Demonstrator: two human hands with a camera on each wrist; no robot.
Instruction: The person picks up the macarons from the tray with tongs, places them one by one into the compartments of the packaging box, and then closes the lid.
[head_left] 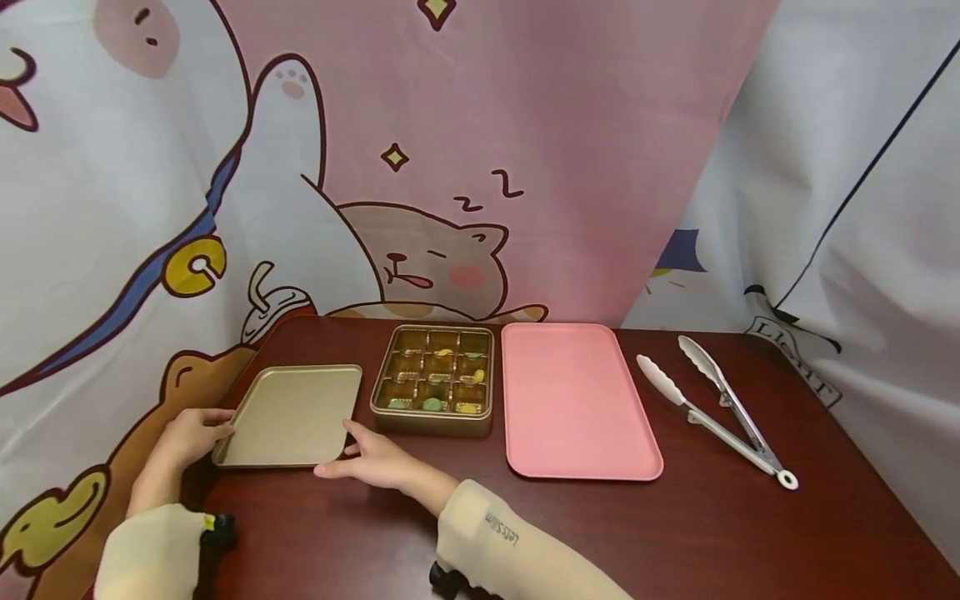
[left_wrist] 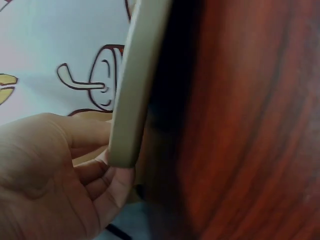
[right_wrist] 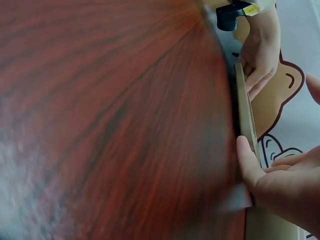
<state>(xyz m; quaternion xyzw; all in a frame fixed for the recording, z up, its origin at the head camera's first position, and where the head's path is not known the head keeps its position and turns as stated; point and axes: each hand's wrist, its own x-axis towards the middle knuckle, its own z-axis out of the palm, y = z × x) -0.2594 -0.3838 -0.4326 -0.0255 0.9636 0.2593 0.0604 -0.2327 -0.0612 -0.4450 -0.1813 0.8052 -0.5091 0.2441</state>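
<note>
A square, shallow gold tin lid [head_left: 296,417] lies hollow side up at the table's left side. My left hand [head_left: 183,440] grips its left edge; in the left wrist view the fingers reach under the lid's corner [left_wrist: 131,105]. At the front right corner my right hand [head_left: 378,461] holds the lid, thumb along the front edge and fingers at the right side. Just right of the lid stands a gold tin [head_left: 431,423] with a divided insert. Small green and yellow pieces sit in several of its compartments.
A pink rectangular tray [head_left: 577,400] lies right of the tin. Farther right, metal tongs [head_left: 727,434] rest spread apart on the dark red wooden table [head_left: 712,533]. A printed cloth [head_left: 585,167] hangs behind the table and along its sides.
</note>
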